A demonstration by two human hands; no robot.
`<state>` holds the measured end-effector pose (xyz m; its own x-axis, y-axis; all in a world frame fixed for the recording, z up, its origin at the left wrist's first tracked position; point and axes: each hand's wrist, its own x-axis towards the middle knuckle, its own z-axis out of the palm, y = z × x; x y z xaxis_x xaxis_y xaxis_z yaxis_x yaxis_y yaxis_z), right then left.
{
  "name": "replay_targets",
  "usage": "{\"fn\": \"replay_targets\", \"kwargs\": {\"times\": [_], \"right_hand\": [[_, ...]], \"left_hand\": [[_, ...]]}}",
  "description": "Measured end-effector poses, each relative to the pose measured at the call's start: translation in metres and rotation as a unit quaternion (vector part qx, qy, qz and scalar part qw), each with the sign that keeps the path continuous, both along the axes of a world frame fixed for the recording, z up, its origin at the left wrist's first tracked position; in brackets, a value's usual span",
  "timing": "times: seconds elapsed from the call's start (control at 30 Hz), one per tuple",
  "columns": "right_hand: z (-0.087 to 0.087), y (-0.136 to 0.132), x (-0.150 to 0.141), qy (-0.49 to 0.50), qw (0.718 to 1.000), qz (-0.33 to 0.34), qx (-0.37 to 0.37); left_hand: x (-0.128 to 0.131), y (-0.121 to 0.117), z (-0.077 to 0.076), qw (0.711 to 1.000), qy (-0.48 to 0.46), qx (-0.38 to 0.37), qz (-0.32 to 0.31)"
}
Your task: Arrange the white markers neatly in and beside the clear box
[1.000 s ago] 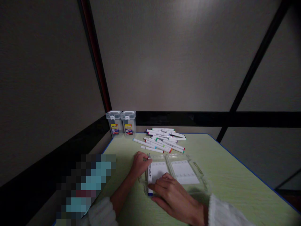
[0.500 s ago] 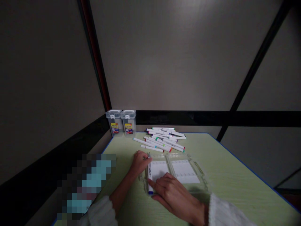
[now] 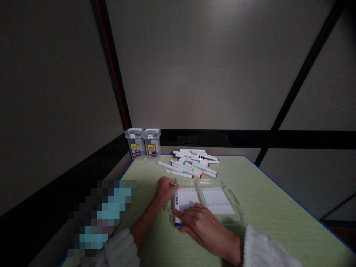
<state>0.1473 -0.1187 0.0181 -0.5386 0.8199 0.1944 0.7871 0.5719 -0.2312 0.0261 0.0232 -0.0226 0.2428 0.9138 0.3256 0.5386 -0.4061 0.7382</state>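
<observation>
A clear plastic case [image 3: 239,218] lies opened flat on the table, with white paper sheets [image 3: 218,200] in its two halves. Along its left side rests a white marker [image 3: 176,198] with a dark blue near end and a grey far tip. My left hand [image 3: 165,191] is closed at the marker's far end, its thumb on the barrel and its other fingers partly hidden behind the case edge. Near the blue end, my right hand [image 3: 201,226] has its index finger on the marker and its thumb close beside it, the remaining fingers curled over the left sheet.
Beyond the case lies a loose pile of white markers [image 3: 194,163] with coloured ends. Two lidded clear boxes [image 3: 152,146] with yellow labels stand at the table's far left corner. A pixelated turquoise item [image 3: 114,207] is at the left edge. A wall rises behind the table.
My right index finger has shifted slightly up along the marker, away from its blue end. My left hand stays at the far end. The whole view has drifted slightly.
</observation>
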Motion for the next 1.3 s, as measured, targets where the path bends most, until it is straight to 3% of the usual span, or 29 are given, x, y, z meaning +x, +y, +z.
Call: {"fn": "replay_targets", "kwargs": {"times": [0.43, 0.77, 1.13, 1.3], "right_hand": [[-0.002, 0.001, 0.001, 0.013, 1.000, -0.009, -0.011], [0.002, 0.001, 0.000, -0.036, 0.999, 0.001, 0.027], [-0.001, 0.001, -0.001, -0.027, 0.998, -0.011, 0.061], [0.001, -0.001, -0.002, -0.025, 0.997, -0.012, 0.072]], "left_hand": [[0.002, -0.005, 0.010, 0.999, 0.026, -0.026, -0.001], [0.001, -0.003, -0.002, 1.000, -0.013, -0.009, 0.015], [0.002, -0.004, 0.011, 0.992, -0.095, -0.074, 0.028], [0.003, -0.002, 0.013, 0.985, -0.129, -0.111, -0.015]]}}
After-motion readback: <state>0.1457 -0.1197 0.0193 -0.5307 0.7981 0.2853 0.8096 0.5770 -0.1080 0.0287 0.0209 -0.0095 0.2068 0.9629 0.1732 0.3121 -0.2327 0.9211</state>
